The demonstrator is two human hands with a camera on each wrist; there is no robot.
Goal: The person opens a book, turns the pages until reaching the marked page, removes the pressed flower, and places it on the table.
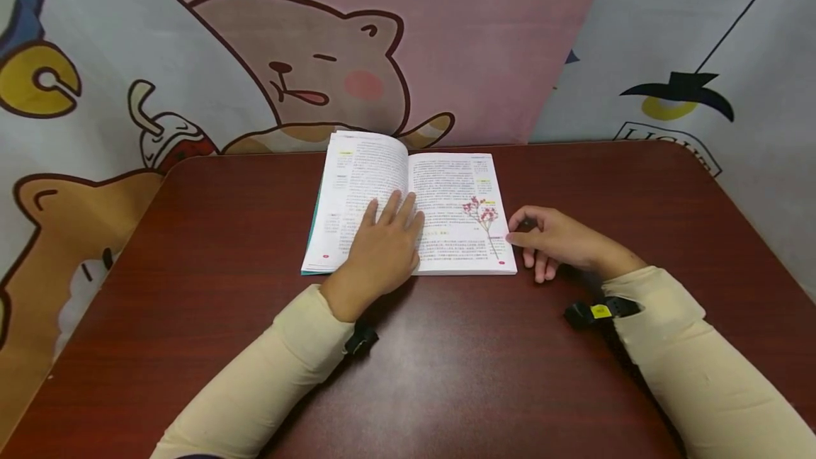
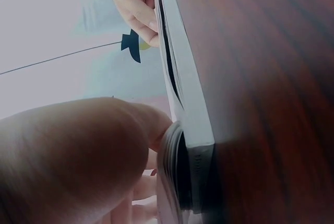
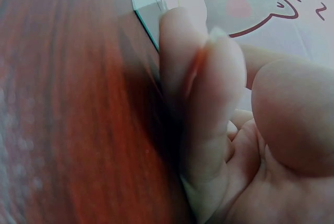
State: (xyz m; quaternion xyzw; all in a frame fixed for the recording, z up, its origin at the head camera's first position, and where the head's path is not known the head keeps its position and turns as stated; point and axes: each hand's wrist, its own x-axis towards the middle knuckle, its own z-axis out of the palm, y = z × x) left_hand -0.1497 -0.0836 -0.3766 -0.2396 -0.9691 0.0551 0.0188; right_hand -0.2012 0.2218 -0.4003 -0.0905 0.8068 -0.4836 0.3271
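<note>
An open book [image 1: 446, 214] lies on the table, its printed pages facing up, with a pink-flowered sprig [image 1: 481, 218] on the right page. My left hand [image 1: 382, 243] rests on the book near the spine, fingers straight and spread over the left page and the fold. At the book's right edge, my right hand [image 1: 561, 239] pinches the page edge between thumb and index finger, the other fingers curled below. In the left wrist view, dark gaps show between the upper leaves [image 2: 166, 41] and the thicker block of pages [image 2: 190, 88] under them.
The brown wooden table [image 1: 484, 374] ends at a wall hanging [image 1: 497, 41] with cartoon animals, close behind the book. Dark wrist cameras sit under the left wrist [image 1: 361, 340] and right wrist [image 1: 583, 314], low over the tabletop.
</note>
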